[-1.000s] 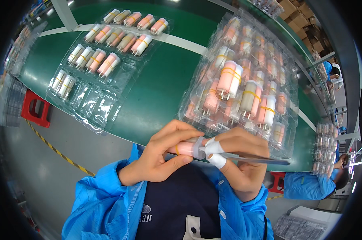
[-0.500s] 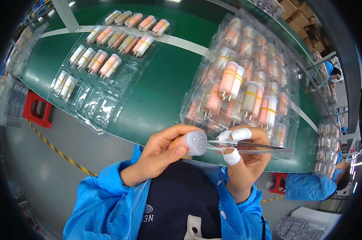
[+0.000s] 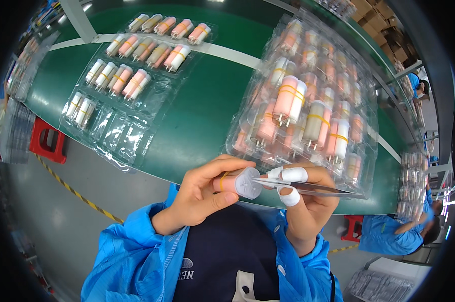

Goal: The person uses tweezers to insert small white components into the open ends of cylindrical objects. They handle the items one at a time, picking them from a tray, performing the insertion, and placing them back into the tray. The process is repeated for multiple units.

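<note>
In the head view, the left hand [image 3: 202,194] is closed around a small pink cylinder with a white end cap [image 3: 239,182], fingers curled over its top and thumb pressed beneath, so that the capped end faces the right hand. A yellow band circles the pink body just under the forefinger. The right hand [image 3: 308,201], with white tape wrapped on two fingertips [image 3: 293,174], is pinched shut on a pair of metal tweezers [image 3: 313,187], whose tips touch the face of the white cap. Compared with a second ago, when both hands were bunched together over the piece and the cap was mostly hidden, the cylinder has been turned so its round white face shows, and the tweezers have swung in from the right to meet it; half a second ago the tips were already near the cap, and now they sit on it. I judge the fine work on the cap's end is now under way. Behind the hands, on the green surface [image 3: 207,100], stands a stack of clear blister trays [image 3: 313,116] filled with pink and white cylinders, and to the left lies a flat clear tray [image 3: 132,85], partly filled, its nearer pockets bare.
</note>
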### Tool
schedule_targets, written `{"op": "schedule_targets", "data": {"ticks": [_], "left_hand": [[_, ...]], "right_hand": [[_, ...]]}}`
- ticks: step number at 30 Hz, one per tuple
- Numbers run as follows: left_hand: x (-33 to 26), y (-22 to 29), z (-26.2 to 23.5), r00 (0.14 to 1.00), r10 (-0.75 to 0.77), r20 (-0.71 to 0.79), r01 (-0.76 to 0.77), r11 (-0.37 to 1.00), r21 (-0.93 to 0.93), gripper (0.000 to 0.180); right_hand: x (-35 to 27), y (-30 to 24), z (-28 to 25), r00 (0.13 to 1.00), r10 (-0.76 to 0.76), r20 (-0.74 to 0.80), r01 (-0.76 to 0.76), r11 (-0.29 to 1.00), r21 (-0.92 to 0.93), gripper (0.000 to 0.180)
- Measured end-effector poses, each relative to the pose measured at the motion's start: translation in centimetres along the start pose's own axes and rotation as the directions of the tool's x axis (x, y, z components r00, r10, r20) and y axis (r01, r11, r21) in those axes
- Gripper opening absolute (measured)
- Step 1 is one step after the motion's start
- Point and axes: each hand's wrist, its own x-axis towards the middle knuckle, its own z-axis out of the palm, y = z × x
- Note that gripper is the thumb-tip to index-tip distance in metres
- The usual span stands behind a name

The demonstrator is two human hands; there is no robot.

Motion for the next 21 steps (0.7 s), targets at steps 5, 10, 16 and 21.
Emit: {"op": "schedule_targets", "data": {"ticks": [5,10,16,21], "left_hand": [[0.02,0.00,0.13,1.000,0.030,-0.002,-0.030,0.999,0.028,0.049],[0.00,0.09,0.14,0.999,0.034,0.003,-0.034,0.999,0.016,0.048],[0.07,0.21,0.09,0.999,0.032,0.021,-0.033,0.999,0.022,0.048],[0.08,0.14,-0.01,1.000,0.023,0.021,-0.023,1.000,0.014,0.048]], "right_hand": [[-0.12,0.10,0.14,0.999,-0.007,-0.034,0.005,0.999,-0.045,0.019],[-0.06,0.15,0.12,0.999,-0.029,-0.032,0.025,0.993,-0.113,0.019],[0.01,0.21,0.23,0.998,-0.047,-0.040,0.042,0.993,-0.109,0.019],[0.08,0.36,0.01,0.998,-0.053,-0.019,0.050,0.990,-0.136,0.019]]}}
